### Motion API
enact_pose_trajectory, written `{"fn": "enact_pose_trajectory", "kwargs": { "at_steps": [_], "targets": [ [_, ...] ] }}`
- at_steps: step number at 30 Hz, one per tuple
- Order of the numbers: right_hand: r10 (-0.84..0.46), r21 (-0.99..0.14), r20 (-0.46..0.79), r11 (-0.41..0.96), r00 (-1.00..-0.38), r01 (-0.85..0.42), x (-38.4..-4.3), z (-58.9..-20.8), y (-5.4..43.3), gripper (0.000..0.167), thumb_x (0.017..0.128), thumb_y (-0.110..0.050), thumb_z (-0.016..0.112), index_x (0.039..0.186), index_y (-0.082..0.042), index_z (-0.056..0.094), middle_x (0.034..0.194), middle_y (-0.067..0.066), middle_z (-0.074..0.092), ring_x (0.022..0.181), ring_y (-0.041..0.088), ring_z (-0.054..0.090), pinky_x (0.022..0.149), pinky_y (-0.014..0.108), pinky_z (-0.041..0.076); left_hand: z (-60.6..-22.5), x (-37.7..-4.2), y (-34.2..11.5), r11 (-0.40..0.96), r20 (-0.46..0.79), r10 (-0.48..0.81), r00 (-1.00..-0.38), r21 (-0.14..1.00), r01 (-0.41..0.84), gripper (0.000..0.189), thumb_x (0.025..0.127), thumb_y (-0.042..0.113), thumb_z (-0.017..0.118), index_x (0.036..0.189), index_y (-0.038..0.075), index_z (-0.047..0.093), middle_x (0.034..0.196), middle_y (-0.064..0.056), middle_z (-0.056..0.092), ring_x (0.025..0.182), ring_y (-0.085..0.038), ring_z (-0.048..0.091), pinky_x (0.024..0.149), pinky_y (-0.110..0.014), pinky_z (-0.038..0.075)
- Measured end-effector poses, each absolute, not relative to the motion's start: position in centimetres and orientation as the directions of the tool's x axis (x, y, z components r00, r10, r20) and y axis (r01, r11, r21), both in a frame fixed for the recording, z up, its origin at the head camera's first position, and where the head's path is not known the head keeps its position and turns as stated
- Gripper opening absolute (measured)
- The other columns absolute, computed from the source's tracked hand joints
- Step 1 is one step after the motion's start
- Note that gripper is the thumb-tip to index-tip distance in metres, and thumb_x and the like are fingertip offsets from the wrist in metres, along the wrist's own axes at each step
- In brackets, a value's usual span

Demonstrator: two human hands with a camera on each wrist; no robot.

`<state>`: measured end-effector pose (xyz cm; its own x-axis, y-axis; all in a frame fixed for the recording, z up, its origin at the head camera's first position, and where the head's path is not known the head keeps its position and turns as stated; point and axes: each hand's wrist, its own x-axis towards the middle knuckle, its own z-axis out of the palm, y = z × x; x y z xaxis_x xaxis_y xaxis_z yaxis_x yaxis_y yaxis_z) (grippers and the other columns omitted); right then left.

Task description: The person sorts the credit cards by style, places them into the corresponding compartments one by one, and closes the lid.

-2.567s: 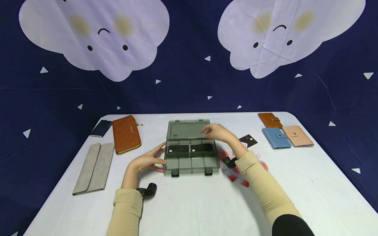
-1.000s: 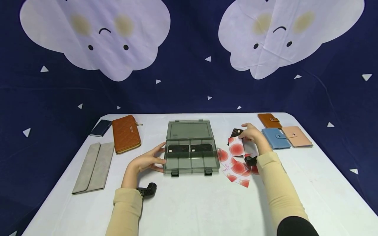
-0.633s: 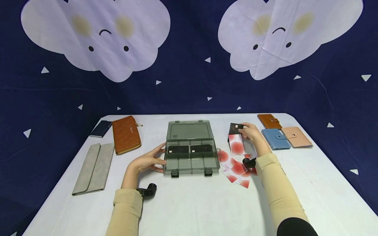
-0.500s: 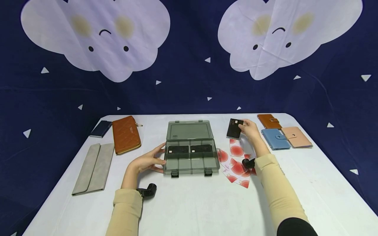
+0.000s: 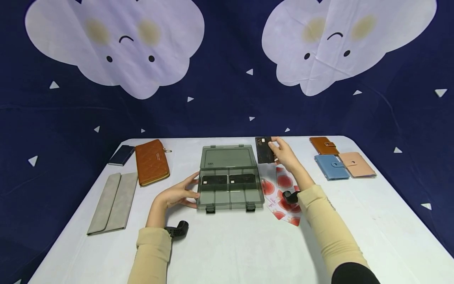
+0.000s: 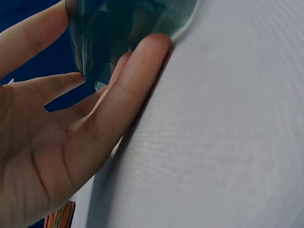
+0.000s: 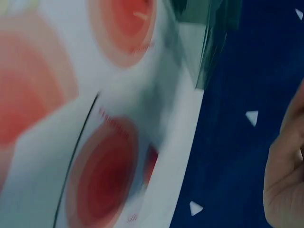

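Note:
A black card lettered "VIP" is pinched upright in my right hand, above the table by the box's upper right corner. Only part of the right hand enters the right wrist view, and no card shows there. The translucent grey-green divided box stands with its lid up. Black cards lie side by side in two of its compartments. With fairly straight, spread fingers, my left hand touches the box's left side; the left wrist view shows the fingertips against the box wall.
Red-and-white patterned cards lie spread right of the box. Brown, blue and pink card holders sit back right. On the left are a brown zip wallet, a grey folded pouch and a small dark booklet.
My right hand has gone to the cards on the right, picked up the black VIP card and carried it left towards the box. My left hand has stayed at the box.

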<state>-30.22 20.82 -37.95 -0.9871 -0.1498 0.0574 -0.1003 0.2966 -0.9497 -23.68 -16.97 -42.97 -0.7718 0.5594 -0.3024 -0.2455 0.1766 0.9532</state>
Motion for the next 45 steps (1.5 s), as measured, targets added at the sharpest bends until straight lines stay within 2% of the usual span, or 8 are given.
{"fn": "enact_pose_trajectory", "kwargs": {
  "at_steps": [4,8,13,19,25,31,41,45],
  "targets": [
    [-0.289,-0.937,0.045,0.320,-0.956,-0.141,-29.8,-37.5,19.7,0.036,0.097,-0.010,0.047,0.130,0.002,0.041,0.083,0.014,0.062,0.064,0.013,0.059,0.056,0.035,0.057,-42.9,-23.8,-16.9,0.176,-0.303,0.561,-0.771,0.953,-0.246,0.089,0.087,0.002,0.059,0.150,0.020,-0.001,0.151,-0.021,-0.002,0.095,-0.023,0.056,0.078,-0.045,0.056],
    [-0.384,-0.862,0.073,0.440,-0.920,-0.252,-29.2,-37.1,18.4,0.035,0.090,-0.002,0.055,0.124,0.005,0.050,0.090,0.020,0.064,0.074,0.020,0.059,0.069,0.041,0.055,-42.8,-23.8,-16.9,0.175,-0.304,0.557,-0.773,0.953,-0.249,0.089,0.087,0.001,0.058,0.150,0.020,-0.001,0.150,-0.021,-0.002,0.095,-0.023,0.056,0.077,-0.045,0.056],
    [-0.456,-0.717,0.076,0.593,-0.887,-0.366,-28.6,-37.4,16.8,0.024,0.086,-0.003,0.061,0.110,0.001,0.059,0.089,0.014,0.067,0.082,0.023,0.062,0.071,0.034,0.052,-42.6,-23.8,-16.8,0.174,-0.304,0.552,-0.777,0.953,-0.249,0.088,0.087,0.000,0.058,0.150,0.020,0.000,0.150,-0.022,-0.001,0.096,-0.023,0.055,0.077,-0.045,0.056],
    [-0.551,-0.572,0.032,0.674,-0.834,-0.467,-28.3,-38.4,15.6,0.016,0.086,-0.003,0.062,0.101,-0.003,0.061,0.090,0.012,0.068,0.083,0.023,0.064,0.072,0.035,0.054,-42.7,-23.8,-16.8,0.174,-0.303,0.555,-0.775,0.953,-0.247,0.089,0.087,0.001,0.058,0.150,0.020,-0.001,0.150,-0.022,-0.002,0.096,-0.023,0.056,0.077,-0.045,0.056],
    [-0.595,-0.379,0.098,0.719,-0.798,-0.583,-27.9,-38.9,15.0,0.014,0.083,-0.004,0.066,0.097,-0.005,0.069,0.086,0.006,0.066,0.081,0.021,0.062,0.073,0.035,0.053,-42.7,-23.7,-16.8,0.179,-0.305,0.553,-0.775,0.952,-0.247,0.088,0.087,0.001,0.058,0.150,0.020,0.000,0.150,-0.022,-0.001,0.098,-0.024,0.055,0.077,-0.045,0.056],
    [-0.587,-0.256,0.140,0.757,-0.797,-0.602,-27.7,-38.9,14.9,0.020,0.081,-0.006,0.068,0.100,-0.010,0.071,0.091,0.004,0.069,0.086,0.021,0.063,0.077,0.040,0.050,-42.7,-23.6,-16.8,0.178,-0.304,0.549,-0.779,0.953,-0.247,0.088,0.087,0.000,0.059,0.150,0.019,0.000,0.150,-0.022,0.000,0.096,-0.023,0.055,0.076,-0.045,0.056],
    [-0.542,-0.372,0.181,0.735,-0.820,-0.568,-27.2,-37.8,17.4,0.027,0.081,0.002,0.065,0.107,-0.003,0.067,0.095,0.010,0.069,0.091,0.027,0.062,0.082,0.042,0.051,-42.9,-23.6,-16.8,0.179,-0.307,0.550,-0.777,0.952,-0.249,0.088,0.087,0.000,0.058,0.150,0.019,0.000,0.151,-0.021,-0.001,0.097,-0.024,0.054,0.077,-0.045,0.056],
    [-0.488,-0.417,0.095,0.772,-0.868,-0.480,-27.4,-37.7,19.6,0.034,0.080,0.001,0.065,0.114,0.000,0.062,0.104,0.017,0.065,0.098,0.033,0.059,0.085,0.047,0.049,-42.9,-23.7,-16.8,0.181,-0.311,0.548,-0.776,0.951,-0.253,0.088,0.087,0.001,0.058,0.150,0.020,0.000,0.150,-0.022,-0.001,0.099,-0.025,0.054,0.077,-0.045,0.056]
  ]
}}
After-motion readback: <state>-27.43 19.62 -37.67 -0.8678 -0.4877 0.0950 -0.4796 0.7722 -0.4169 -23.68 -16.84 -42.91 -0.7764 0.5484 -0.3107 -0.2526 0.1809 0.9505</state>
